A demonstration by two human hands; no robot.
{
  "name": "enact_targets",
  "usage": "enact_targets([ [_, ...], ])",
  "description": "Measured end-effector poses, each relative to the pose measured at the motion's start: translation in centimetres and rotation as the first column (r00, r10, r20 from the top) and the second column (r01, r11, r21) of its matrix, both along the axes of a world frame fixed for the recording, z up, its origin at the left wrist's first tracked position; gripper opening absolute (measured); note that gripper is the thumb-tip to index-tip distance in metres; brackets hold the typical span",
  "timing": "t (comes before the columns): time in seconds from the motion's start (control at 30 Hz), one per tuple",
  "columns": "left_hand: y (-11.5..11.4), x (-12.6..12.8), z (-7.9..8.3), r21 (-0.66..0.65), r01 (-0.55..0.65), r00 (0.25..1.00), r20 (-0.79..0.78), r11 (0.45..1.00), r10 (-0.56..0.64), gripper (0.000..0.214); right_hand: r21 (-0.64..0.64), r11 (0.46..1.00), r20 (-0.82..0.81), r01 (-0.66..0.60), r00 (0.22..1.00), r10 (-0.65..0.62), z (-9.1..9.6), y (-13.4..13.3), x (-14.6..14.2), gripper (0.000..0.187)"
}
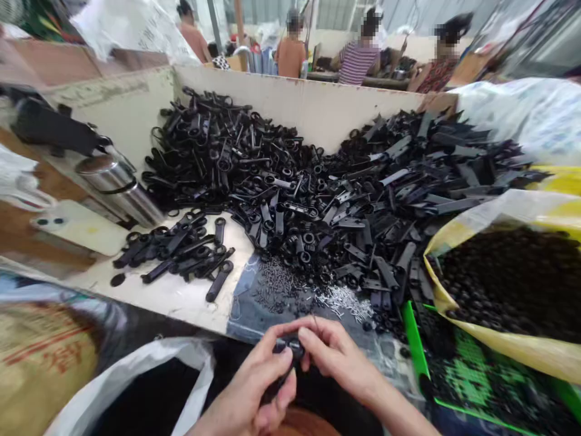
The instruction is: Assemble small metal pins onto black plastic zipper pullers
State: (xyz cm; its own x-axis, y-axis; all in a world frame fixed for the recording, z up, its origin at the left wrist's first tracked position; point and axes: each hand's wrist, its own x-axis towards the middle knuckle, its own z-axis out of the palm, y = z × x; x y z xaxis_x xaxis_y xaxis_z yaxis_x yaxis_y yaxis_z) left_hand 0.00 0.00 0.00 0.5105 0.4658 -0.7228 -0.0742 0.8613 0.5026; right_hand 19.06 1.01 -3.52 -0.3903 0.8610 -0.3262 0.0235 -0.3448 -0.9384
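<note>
Resting pinched between left hand (261, 376) and right hand (327, 346): black part (296, 346).

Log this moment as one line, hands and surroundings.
left hand: holds black part | right hand: holds same part | ahead: silver pieces, heap of black parts

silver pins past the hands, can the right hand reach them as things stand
Probably yes: the silver pins lie just beyond the right hand, with nothing seen blocking, though it is busy at the black part in the left hand.
</note>
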Motion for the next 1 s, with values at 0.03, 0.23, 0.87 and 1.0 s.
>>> enact_targets([
  [0.03, -0.3, 0.1, -0.8, 0.137, -0.002, 0.996, -0.083, 0.991, 0.014, 0.069, 0.028, 1.0, 0.03, -0.007, 1.0, 0.006, 0.0, -0.2, -0.2, 0.051],
  [0.23, -1.2, -0.2, -3.5, 0.652, 0.298, 0.853, -0.51, 0.697, 0.112, 0.065, 0.344, 0.938, 0.265, -0.032, 0.962, -0.064, -0.2, -1.1, -0.7, 0.033],
  [0.87, 0.0, -1.1, -3.2, 0.786, 0.46, 0.765, -0.587, 0.413, 0.266, 0.064, 0.554, 0.827, 0.324, -0.097, 0.94, -0.107, 1.4, 0.1, -0.3, 0.016],
  [1.0, 0.0, -1.3, -3.1, 0.763, 0.595, 0.687, -0.646, 0.253, 0.332, 0.066, 0.575, 0.812, 0.343, -0.095, 0.93, -0.133, 1.9, 0.3, -0.8, 0.015],
])
